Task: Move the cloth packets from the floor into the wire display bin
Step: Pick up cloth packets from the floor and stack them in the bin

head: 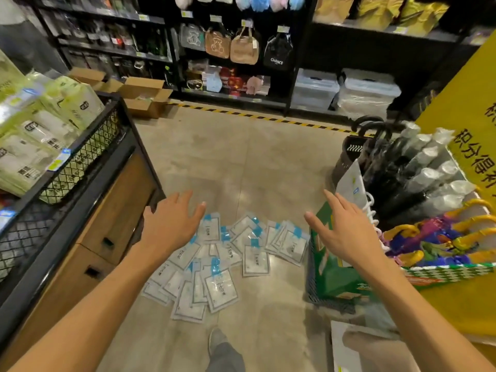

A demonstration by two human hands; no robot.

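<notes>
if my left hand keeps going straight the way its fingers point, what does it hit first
Probably the cloth packets on the floor: the open left hand points forward and down over the pile's near-left edge. Depth is unclear from one view.

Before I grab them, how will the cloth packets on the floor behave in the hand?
The cloth packets look flat and thin, so probably light and floppy. Their glossy plastic suggests they may slide apart. They overlap loosely, so a grabbed handful may spill.

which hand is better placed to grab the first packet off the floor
Left, probably. The left hand hangs open right over the cloth packets; the right hand is off to their right, over the green box.
</notes>
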